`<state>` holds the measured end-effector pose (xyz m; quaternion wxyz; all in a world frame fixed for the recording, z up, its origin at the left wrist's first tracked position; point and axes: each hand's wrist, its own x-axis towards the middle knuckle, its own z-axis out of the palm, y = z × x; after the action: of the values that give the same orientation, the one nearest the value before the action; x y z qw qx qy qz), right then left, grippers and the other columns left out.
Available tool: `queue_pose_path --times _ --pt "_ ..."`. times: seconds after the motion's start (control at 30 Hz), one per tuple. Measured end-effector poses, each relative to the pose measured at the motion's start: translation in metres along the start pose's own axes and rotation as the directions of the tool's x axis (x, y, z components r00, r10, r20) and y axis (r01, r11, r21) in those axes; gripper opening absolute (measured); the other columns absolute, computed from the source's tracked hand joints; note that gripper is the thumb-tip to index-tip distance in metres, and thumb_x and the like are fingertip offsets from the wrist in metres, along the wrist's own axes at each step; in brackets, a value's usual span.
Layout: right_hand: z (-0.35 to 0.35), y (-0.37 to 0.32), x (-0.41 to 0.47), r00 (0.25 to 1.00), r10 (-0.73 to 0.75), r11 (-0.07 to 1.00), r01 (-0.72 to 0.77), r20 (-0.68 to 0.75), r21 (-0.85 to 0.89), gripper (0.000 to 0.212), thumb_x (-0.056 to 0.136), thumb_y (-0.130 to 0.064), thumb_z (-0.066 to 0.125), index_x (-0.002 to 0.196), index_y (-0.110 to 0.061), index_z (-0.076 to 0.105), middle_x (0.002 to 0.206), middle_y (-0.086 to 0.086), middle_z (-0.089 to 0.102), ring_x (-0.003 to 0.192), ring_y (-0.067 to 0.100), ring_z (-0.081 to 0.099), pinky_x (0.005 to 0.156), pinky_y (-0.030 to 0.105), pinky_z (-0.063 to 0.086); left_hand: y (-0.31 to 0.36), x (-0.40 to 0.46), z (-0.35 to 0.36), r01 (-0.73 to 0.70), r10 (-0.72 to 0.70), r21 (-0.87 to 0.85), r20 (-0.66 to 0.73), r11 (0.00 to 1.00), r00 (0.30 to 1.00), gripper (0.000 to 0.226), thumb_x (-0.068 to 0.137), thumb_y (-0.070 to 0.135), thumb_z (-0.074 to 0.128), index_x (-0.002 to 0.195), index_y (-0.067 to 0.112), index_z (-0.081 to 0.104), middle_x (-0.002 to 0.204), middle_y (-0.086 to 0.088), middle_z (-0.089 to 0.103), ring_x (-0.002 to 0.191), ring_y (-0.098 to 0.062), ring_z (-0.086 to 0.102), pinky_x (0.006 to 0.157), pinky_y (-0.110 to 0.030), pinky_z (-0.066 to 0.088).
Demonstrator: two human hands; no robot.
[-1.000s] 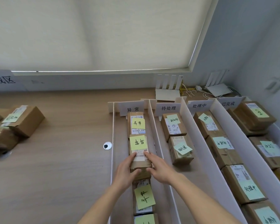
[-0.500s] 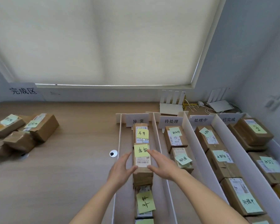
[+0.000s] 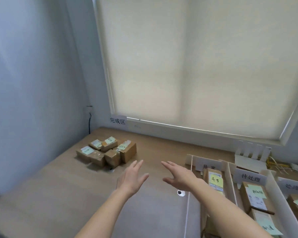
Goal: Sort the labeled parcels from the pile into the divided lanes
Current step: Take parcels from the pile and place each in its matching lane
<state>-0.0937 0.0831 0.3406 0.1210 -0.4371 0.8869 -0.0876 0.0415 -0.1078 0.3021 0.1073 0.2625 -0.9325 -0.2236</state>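
A: From the head view, what are the hands doing?

B: Both are raised over the table [image 3: 62, 194], palms turned toward each other with a gap between them. The left hand [image 3: 131, 177] has its fingers [image 3: 137, 166] straight and close together, thumb spread out to the right. It holds nothing and touches nothing.

A: And the other?

B: The right hand [image 3: 178, 176] is the same: fingers [image 3: 169, 164] stretched out toward the far left, thumb splayed below them, nothing held.

A: Where are the parcels?

B: The pile of parcels [image 3: 107, 152] lies beyond the left fingertips and to their left, apart from them, in the far corner of the table. The boxes are brown cardboard, most with a pale green note on top, crowded against one another.

A: The lanes?

B: The divided lanes [image 3: 230, 182] sit to the right of the right hand, set off by white walls with a white sign at the head of each. The right forearm crosses the front of the nearest lane. A parcel with a yellow note [image 3: 215, 180] lies in that lane, just right of the right wrist. The next lane holds a taller parcel [image 3: 254, 196] with a green note.

A: Anything under the hands?

B: A small round white thing with a dark middle [image 3: 181, 192] on the table, just below the right wrist.
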Motion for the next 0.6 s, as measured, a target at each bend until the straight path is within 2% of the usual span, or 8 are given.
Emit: queue_pose_path --times 0.13,0.37,0.6 --pt "-0.016 -0.103 0.022 0.997 -0.078 0.995 0.077 -0.015 -0.056 0.073 0.1 -0.052 0.052 0.16 -0.043 0.012 0.169 -0.007 0.015 0.152 0.022 0.028 0.114 0.042 0.037 -0.065 -0.024 -0.081 0.085 -0.082 0.027 -0.1 0.996 0.992 0.072 0.092 0.063 0.052 0.154 0.037 0.027 0.162 0.005 0.027 0.145 -0.02 0.032 0.111 -0.042 0.039" --pt "-0.007 -0.276 0.048 0.984 -0.18 0.977 0.178 -0.01 -0.119 0.071 0.099 -0.053 0.054 0.159 -0.04 0.019 0.167 -0.009 0.023 0.148 0.024 0.034 0.109 0.04 0.042 -0.211 -0.076 -0.189 0.175 -0.17 0.024 -0.157 0.984 0.973 0.072 0.09 0.066 0.052 0.153 0.037 0.03 0.161 0.004 0.029 0.144 -0.021 0.034 0.112 -0.039 0.038" --pt "0.025 -0.387 0.073 0.971 -0.24 0.963 0.237 -0.006 -0.131 0.071 0.097 -0.054 0.054 0.159 -0.04 0.022 0.166 -0.009 0.026 0.147 0.023 0.036 0.106 0.039 0.043 -0.313 -0.116 -0.26 0.24 -0.225 0.053 -0.207 0.969 0.952 0.072 0.09 0.066 0.051 0.153 0.039 0.028 0.161 0.006 0.028 0.144 -0.018 0.034 0.109 -0.034 0.039"
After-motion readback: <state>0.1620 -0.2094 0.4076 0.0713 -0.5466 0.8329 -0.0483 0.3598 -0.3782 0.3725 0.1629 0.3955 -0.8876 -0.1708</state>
